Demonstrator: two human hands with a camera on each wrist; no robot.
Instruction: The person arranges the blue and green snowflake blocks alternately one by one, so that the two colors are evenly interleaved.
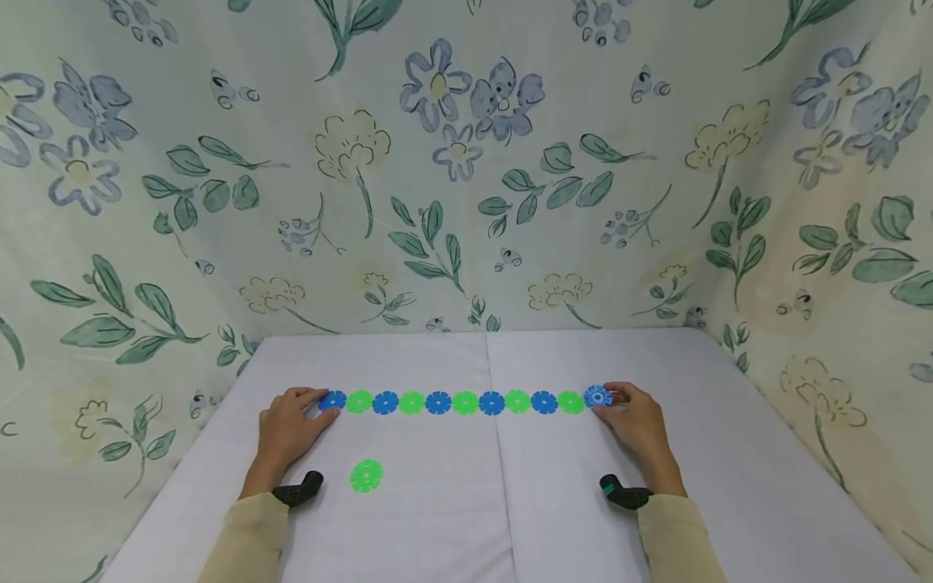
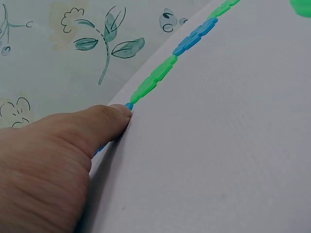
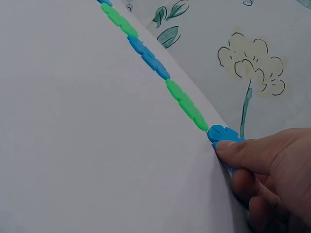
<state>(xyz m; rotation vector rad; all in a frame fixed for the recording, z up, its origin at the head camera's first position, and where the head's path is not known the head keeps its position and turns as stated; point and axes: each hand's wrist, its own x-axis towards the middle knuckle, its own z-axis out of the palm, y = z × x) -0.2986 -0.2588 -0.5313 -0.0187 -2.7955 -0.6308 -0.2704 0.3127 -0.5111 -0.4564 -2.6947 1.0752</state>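
Observation:
A straight row of notched plastic discs in alternating blue and green runs across the table in the head view, with a green disc [image 1: 465, 403] near its middle. My left hand [image 1: 287, 425] holds the blue disc [image 1: 334, 400] at the left end, thumb on the near edge and fingers at the far edge. In the left wrist view the thumb [image 2: 104, 121] covers most of that disc. At the right end, my right hand [image 1: 636, 421] pinches another blue disc [image 1: 598, 396] between thumb and fingers. The right wrist view shows this blue disc [image 3: 224, 133] tilted beside a green disc [image 3: 187, 104].
A loose green disc [image 1: 367, 475] lies nearer to me, below the left part of the row. White cloth [image 1: 437, 518] with a crease covers the table. Floral curtains [image 1: 466, 227] stand behind it and at both sides.

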